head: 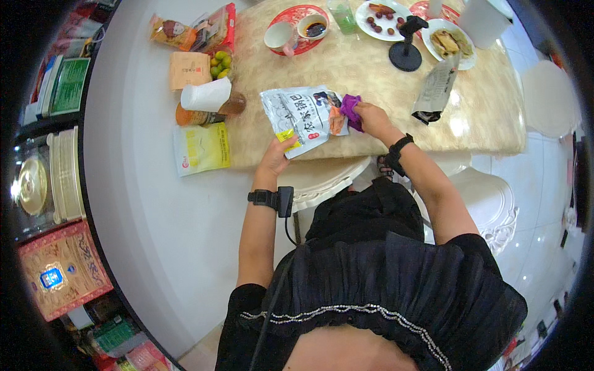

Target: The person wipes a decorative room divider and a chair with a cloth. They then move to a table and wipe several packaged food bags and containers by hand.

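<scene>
A silvery-white plastic snack bag (301, 118) with printed characters and a food picture is tilted above the patterned tabletop (371, 139). Its lower edge is pinched by my left hand (275, 155), near a yellow patch. In my right hand (373, 119) is a crumpled purple cloth (351, 112), pressed against the bag's right end. Further right, a second pouch (436, 90), pale with a dark end, rests on the table. A flat yellow-and-white packet (203, 149) lies left of my left hand.
At the left are a paper-towel roll (204, 95), a jar with an orange lid (188, 115), green citrus fruits (220, 64) and packaged snacks (211, 30). Across the far side stand cups on a red tray (297, 11), a plate of grapes (383, 21) and a black stand (405, 55).
</scene>
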The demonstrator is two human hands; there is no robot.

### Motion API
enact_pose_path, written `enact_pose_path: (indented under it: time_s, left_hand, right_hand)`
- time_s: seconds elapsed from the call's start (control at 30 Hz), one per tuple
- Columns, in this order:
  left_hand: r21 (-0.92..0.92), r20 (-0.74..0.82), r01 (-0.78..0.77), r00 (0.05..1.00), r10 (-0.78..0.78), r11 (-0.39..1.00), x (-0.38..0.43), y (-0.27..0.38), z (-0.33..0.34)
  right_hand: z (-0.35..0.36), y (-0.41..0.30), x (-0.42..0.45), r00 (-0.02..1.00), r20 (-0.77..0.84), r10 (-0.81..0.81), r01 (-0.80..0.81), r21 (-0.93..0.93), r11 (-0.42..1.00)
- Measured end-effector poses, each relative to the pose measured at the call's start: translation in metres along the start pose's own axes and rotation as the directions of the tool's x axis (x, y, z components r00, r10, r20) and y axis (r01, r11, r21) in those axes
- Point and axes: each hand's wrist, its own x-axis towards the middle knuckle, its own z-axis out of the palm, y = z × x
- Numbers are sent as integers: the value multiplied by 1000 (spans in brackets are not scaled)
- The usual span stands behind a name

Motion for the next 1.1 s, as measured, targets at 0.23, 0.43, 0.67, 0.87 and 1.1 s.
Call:
enact_pose_path:
  time_s: [0.23, 0.43, 0.67, 0.87, 1.1]
  left_hand:
    - [169, 51, 7, 999, -16, 986, -29, 10, 34]
    - [177, 29, -6, 1000, 1, 984, -15, 13, 44]
    - [-34, 111, -74, 991, 78, 997, -15, 33, 55]
    - [-115, 113, -103, 987, 116, 988, -11, 50, 51]
    - [-106, 203, -109, 971, 128, 988, -6, 62, 82]
  right_hand:
    - [-44, -76, 1, 992, -126, -1, 38, 296, 954]
    - [-10, -90, -14, 963, -25, -268, 269, 148, 952]
    - [0, -22, -23, 996, 90, -16, 22, -66, 998]
    - [-50, -53, -22, 984, -148, 94, -65, 191, 979]
    - [-36, -82, -3, 970, -242, -2, -10, -48, 999]
